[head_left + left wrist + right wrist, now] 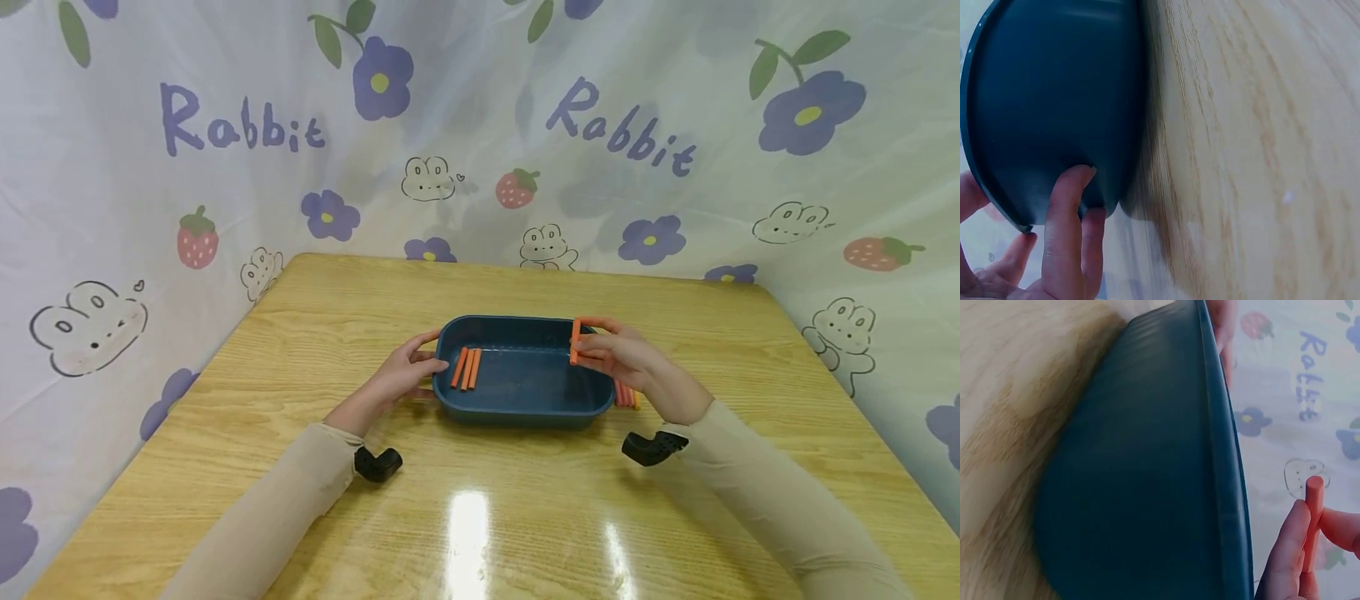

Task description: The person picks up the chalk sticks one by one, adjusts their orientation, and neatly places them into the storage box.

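A dark blue, rounded rectangular tub (pixel 525 414) stands on the wooden table. At its left end my left hand (pixel 401 371) grips the wall, thumb over the rim and fingers against the outside, as the left wrist view also shows. My right hand (pixel 630 357) pinches an orange chalk-like stick (pixel 575 343) between thumb and fingers, upright above the tub's right end. In the right wrist view the round top of this stick (pixel 1314 487) pokes out past the fingertips. Inside the tub, toward the left, lie three orange sticks (pixel 469 369) side by side.
Several pink and yellow sticks (pixel 627 395) lie on the table (pixel 525 500) just right of the tub, partly hidden by the tub and right hand. A printed cloth (pixel 480 125) with rabbits and flowers hangs behind the table. Black wrist mounts (pixel 378 465) jut from both sleeves.
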`<action>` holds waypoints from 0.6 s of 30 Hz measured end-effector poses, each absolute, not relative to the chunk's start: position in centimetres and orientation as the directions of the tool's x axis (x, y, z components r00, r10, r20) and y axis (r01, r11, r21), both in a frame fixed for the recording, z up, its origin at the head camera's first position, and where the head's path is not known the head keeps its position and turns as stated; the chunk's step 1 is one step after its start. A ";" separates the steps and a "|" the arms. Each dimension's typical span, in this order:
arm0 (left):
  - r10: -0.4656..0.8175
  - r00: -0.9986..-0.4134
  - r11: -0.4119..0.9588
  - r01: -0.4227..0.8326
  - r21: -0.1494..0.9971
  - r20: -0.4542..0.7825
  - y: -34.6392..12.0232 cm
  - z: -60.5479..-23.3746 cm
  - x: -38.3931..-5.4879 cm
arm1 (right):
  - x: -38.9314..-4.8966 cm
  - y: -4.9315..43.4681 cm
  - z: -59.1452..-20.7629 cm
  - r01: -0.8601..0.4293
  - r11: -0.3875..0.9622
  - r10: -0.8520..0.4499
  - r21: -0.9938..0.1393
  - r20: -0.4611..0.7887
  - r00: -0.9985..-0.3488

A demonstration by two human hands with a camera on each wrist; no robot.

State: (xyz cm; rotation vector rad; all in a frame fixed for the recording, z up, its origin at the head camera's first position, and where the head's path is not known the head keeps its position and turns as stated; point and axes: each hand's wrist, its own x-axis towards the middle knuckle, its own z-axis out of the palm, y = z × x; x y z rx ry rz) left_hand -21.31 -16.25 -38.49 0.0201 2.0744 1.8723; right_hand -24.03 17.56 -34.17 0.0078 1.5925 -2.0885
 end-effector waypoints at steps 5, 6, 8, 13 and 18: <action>0.239 -0.941 0.133 -0.211 0.968 -0.238 -16.3 -38.5 -21.4 | -24.5 16.6 -34.1 0.398 -0.138 -0.396 -0.907 -0.318 -0.862; 0.239 -0.942 0.135 -0.210 0.968 -0.237 -16.3 -38.5 -21.4 | -24.6 16.4 -34.0 0.401 -0.130 -0.397 -0.907 -0.323 -0.859; 0.238 -0.942 0.140 -0.208 0.968 -0.237 -16.3 -38.4 -21.4 | -24.8 15.9 -33.8 0.410 -0.122 -0.399 -0.904 -0.333 -0.854; 0.236 -0.942 0.142 -0.207 0.968 -0.237 -16.3 -38.3 -21.3 | -25.4 14.8 -33.6 0.444 -0.115 -0.407 -0.889 -0.365 -0.837; 0.244 -0.941 0.131 -0.208 0.969 -0.234 -16.3 -38.3 -21.3 | -26.1 13.8 -33.6 0.477 -0.102 -0.426 -0.873 -0.395 -0.814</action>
